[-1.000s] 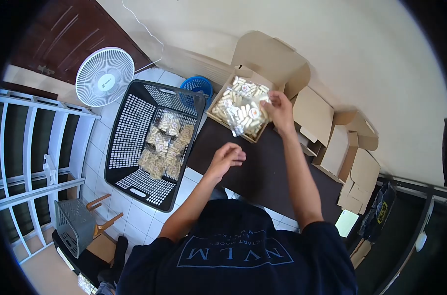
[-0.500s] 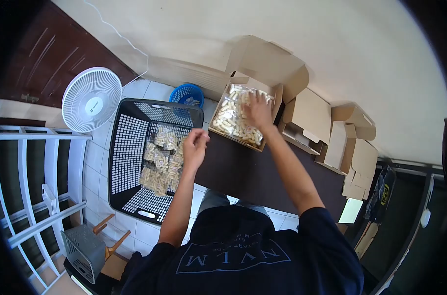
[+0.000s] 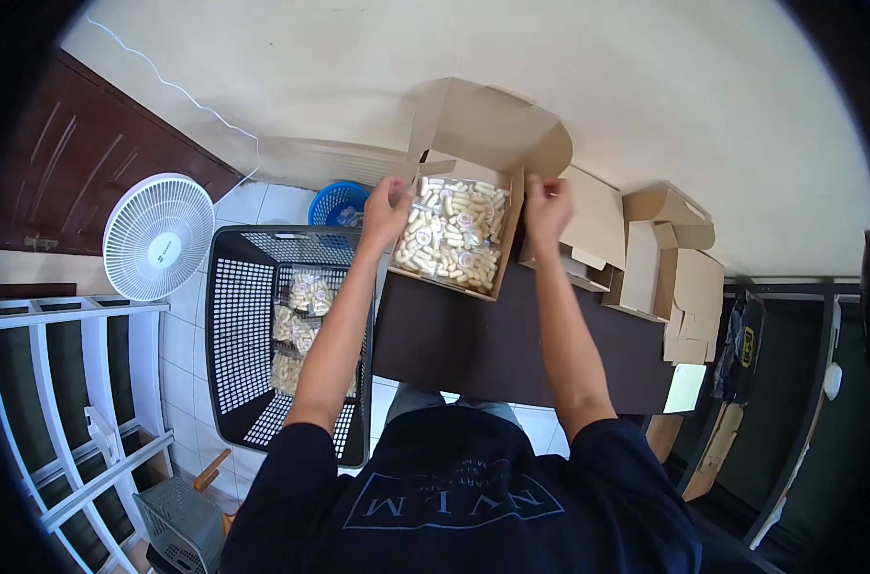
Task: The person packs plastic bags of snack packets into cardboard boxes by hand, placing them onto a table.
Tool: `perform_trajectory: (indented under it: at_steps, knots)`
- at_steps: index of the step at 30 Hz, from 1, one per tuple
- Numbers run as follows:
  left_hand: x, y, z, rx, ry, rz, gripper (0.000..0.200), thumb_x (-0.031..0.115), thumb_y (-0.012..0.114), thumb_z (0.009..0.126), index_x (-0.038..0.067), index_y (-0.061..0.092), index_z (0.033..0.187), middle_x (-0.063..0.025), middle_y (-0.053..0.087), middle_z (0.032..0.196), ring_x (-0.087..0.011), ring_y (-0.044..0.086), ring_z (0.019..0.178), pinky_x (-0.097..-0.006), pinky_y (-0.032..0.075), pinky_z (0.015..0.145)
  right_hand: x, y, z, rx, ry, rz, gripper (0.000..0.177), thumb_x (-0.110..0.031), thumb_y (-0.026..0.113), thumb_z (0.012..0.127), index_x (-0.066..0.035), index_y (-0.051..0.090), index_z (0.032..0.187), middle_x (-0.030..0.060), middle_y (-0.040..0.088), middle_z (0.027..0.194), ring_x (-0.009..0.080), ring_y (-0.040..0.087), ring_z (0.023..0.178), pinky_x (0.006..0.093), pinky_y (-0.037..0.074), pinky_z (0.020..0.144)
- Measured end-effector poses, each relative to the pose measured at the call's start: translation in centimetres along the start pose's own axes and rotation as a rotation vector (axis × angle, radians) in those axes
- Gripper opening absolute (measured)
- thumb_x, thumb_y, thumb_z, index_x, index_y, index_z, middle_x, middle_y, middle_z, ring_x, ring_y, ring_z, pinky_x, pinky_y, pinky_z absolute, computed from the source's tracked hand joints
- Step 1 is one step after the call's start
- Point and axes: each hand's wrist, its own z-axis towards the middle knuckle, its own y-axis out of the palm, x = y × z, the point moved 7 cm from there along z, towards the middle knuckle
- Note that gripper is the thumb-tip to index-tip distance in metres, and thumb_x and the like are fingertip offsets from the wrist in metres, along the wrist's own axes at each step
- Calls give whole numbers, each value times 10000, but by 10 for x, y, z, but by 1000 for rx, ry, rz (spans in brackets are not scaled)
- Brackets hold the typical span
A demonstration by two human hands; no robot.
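Observation:
An open cardboard box (image 3: pixel 493 287) stands on the dark table, filled with clear bags of pale finger-shaped pieces (image 3: pixel 449 234), some with round labels. At the box's left side is my left hand (image 3: pixel 385 214), its fingers bent and closed at the upper left edge. My right hand (image 3: pixel 549 212) is at the opposite side, fingers curled by the upper right edge. Both hands seem to pinch the box's side edges, though the exact contact is partly hidden. The raised lid (image 3: pixel 487 120) leans back toward the wall.
Left of the table, a black plastic basket (image 3: pixel 226 330) holds more bags (image 3: pixel 310 294). Behind it are a blue basket (image 3: pixel 331 203) and a white fan (image 3: pixel 162 244). More cardboard boxes (image 3: pixel 593 215) line the table's (image 3: pixel 454 335) right part, near a pale green-white sheet (image 3: pixel 685 387).
My right hand has left the bags and moved to the box's right edge. My left hand has risen from over the black basket to the box's left edge. The view has shifted slightly.

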Motion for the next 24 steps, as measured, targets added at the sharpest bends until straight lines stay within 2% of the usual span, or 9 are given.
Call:
perform_trajectory:
  at_steps: [1, 2, 4, 5, 8, 13, 17, 20, 24]
  knots:
    - [-12, 8, 15, -18, 33, -11, 365, 233, 653, 845, 5, 571, 1118, -173, 638, 1097, -306, 613, 1038, -380, 480, 874, 27, -3, 13, 36, 238, 154, 277, -231, 689, 835, 21, 622, 929, 127, 645, 770, 236, 634, 578, 353, 498, 491]
    - [-15, 13, 25, -20, 31, -13, 365, 233, 653, 845, 5, 571, 1118, -173, 638, 1097, -306, 613, 1038, -380, 480, 874, 32, -8, 25, 36, 239, 151, 277, -231, 689, 835, 21, 622, 929, 127, 645, 770, 236, 634, 578, 353, 498, 491]
    - [-18, 26, 45, -59, 23, -31, 364, 270, 617, 887, 17, 565, 1142, -168, 635, 1104, -298, 610, 1035, -368, 479, 878, 45, 24, 27, -539, 524, 162, 364, -294, 621, 898, 40, 590, 1039, 138, 671, 934, 186, 661, 590, 264, 469, 435]
    - [-20, 34, 51, -60, 23, -33, 364, 270, 617, 887, 17, 565, 1142, -168, 635, 1104, -298, 610, 1035, -368, 479, 878, 43, 34, 20, -678, 548, 201, 474, -373, 556, 932, 32, 541, 1177, 157, 636, 1063, 219, 685, 631, 279, 486, 446]
    - [-29, 59, 57, -112, -23, -187, 330, 286, 573, 925, 19, 582, 1118, -173, 652, 1031, -284, 626, 963, -357, 485, 826, 34, 49, -3, -758, 612, 295, 511, -422, 501, 953, 13, 524, 1219, 162, 609, 1117, 218, 681, 625, 283, 509, 470]
    - [-29, 66, 55, -48, 26, -49, 285, 281, 542, 943, 11, 621, 983, -161, 649, 757, -292, 634, 706, -385, 474, 660, 53, 68, -4, -690, 579, 175, 487, -429, 471, 962, 15, 594, 1119, 167, 658, 956, 211, 659, 540, 289, 523, 447]
    - [-25, 66, 55, -13, 86, -24, 286, 291, 543, 939, 15, 618, 948, -152, 647, 736, -314, 625, 668, -393, 474, 629, 55, 70, 5, -594, 451, 8, 418, -355, 525, 949, 39, 664, 933, 161, 668, 747, 203, 643, 479, 296, 522, 408]
    - [-19, 65, 57, -47, 56, 71, 292, 302, 552, 929, 17, 611, 915, -164, 641, 739, -343, 611, 694, -417, 470, 667, 53, 74, 11, -584, 404, -73, 349, -275, 597, 915, 64, 661, 864, 161, 662, 721, 207, 650, 486, 303, 527, 413]
    - [-14, 64, 57, 23, 178, 231, 250, 287, 569, 905, 42, 613, 928, -178, 637, 844, -365, 592, 786, -457, 454, 745, 43, 46, 19, -355, 543, 74, 307, -201, 650, 872, 99, 634, 932, 162, 659, 717, 213, 649, 483, 306, 530, 418]
